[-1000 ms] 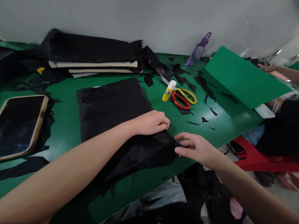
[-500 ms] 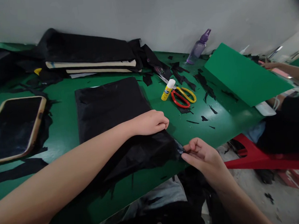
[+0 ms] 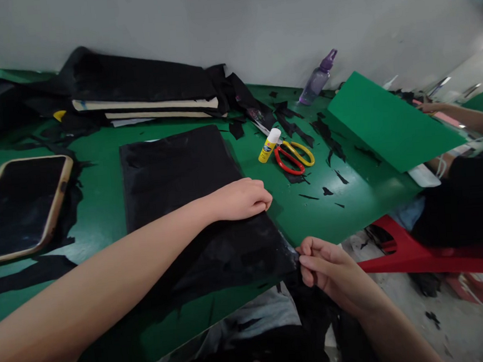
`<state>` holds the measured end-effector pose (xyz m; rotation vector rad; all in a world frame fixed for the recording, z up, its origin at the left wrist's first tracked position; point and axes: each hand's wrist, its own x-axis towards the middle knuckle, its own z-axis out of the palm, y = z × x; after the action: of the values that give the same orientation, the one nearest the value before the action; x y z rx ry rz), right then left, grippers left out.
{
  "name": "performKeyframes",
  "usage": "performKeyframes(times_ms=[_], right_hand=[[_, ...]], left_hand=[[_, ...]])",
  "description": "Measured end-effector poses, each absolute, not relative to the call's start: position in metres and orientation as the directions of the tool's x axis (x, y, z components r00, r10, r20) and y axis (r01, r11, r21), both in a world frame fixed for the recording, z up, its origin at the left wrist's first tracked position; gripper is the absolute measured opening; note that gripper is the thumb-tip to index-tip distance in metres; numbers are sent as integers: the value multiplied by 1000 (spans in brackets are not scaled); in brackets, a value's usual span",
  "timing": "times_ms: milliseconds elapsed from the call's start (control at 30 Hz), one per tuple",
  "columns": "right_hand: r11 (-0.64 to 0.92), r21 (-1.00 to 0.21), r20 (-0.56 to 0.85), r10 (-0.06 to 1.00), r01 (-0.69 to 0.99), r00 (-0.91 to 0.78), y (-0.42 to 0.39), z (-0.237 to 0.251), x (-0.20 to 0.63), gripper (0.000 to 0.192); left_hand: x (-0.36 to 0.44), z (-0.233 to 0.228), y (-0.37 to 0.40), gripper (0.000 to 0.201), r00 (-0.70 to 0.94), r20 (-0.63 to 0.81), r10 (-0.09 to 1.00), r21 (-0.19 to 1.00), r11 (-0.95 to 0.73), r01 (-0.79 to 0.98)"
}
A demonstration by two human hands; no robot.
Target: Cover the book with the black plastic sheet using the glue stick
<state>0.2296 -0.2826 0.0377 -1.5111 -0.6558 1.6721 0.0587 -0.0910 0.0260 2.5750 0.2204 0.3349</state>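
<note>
A flat piece of black fabric (image 3: 177,164) lies on the green table in front of me. My left hand (image 3: 249,197) rests on its right side, fingers curled down at the edge; what is under them is hidden. At the near right corner, my right hand (image 3: 325,261) pinches the fabric's tip between thumb and fingers. Pale, shiny smears show on the fabric beside that pinch. Beyond my hands, a yellow glue stick with a white cap (image 3: 269,145) sits against scissors (image 3: 294,157) with one red and one yellow handle loop.
At left lies a phone (image 3: 21,206) among black scraps. Folded black fabric (image 3: 141,77) with pale boards is stacked by the wall. A purple spray bottle (image 3: 318,79) stands at the back. A green panel (image 3: 391,122) and another person's arm (image 3: 466,116) are at right, above a red stool (image 3: 431,255).
My right hand has moved slightly down, drawing the fabric's corner with it, and the fabric's near edge looks flatter. My left hand stays in place.
</note>
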Motion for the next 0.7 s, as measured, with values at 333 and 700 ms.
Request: performKeyframes(times_ms=[333, 700], right_hand=[[-156, -800, -74, 984, 579, 163, -228, 60, 257, 17], [283, -532, 255, 952, 798, -168, -86, 22, 263, 34]], left_hand=[[59, 27, -92, 20, 960, 181, 216, 501, -860, 99], [58, 32, -94, 23, 967, 139, 214, 508, -853, 116]])
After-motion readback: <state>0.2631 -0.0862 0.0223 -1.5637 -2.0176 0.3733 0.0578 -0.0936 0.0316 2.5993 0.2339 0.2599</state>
